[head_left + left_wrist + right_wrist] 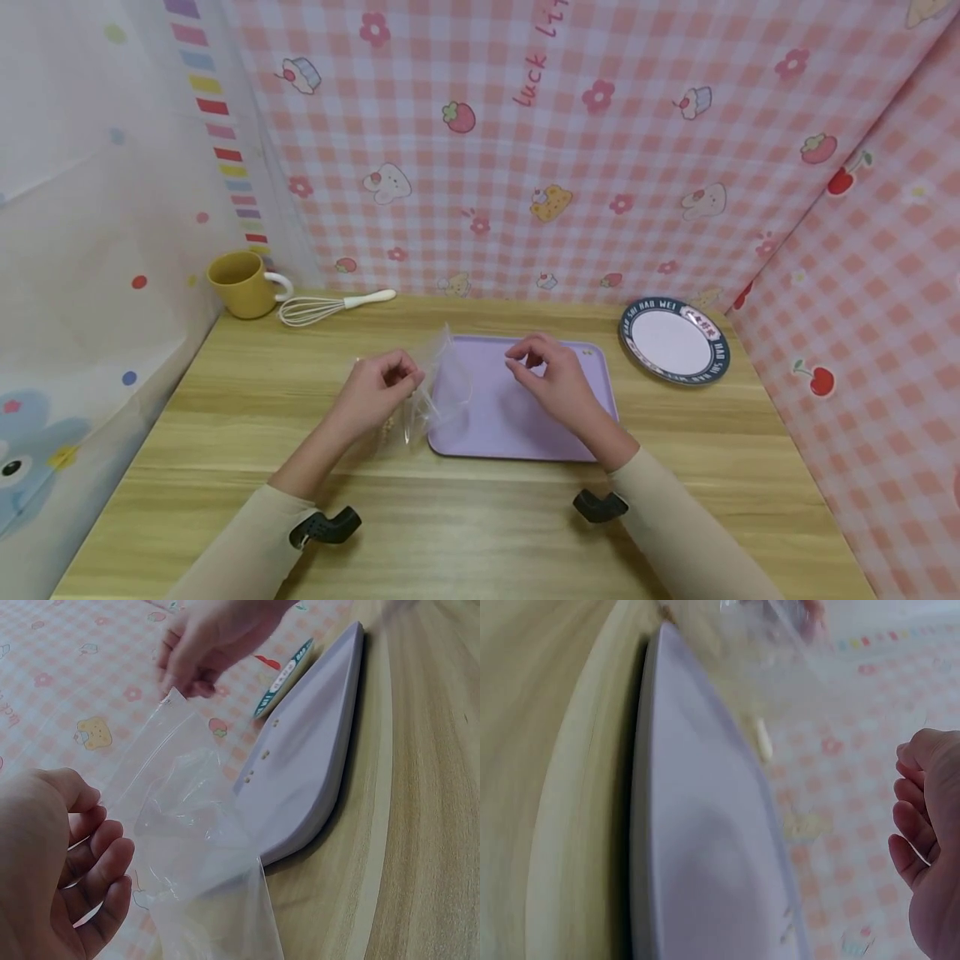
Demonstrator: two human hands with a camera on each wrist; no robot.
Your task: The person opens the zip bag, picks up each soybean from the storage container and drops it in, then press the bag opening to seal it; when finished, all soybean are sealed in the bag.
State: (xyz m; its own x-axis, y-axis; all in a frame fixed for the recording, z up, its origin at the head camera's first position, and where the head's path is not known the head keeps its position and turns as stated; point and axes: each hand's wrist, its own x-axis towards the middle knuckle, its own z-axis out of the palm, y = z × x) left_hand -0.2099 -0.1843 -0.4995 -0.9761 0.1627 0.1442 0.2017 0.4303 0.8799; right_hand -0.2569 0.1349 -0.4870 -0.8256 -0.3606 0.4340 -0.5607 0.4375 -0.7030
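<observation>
My left hand [381, 387] pinches the edge of a clear zip bag [202, 825], which hangs down beside the left end of a lilac tray [487, 408]. Small pale pieces [387, 429] show low in the bag in the head view. Over the tray, my right hand [551, 375] has loosely bent fingers, with a gap between thumb and forefinger and nothing visible in it. A few small beige pieces [265, 754] lie at the tray's far right end. In the right wrist view that hand [930, 817] stands apart from the bag.
A yellow mug [242, 287] with a white handle stands at the back left, a whisk [337, 307] lying beside it. Right of the tray is a white plate [667, 342] with a dark lettered rim. Checked cloth [495, 233] rises behind the wooden table [480, 533].
</observation>
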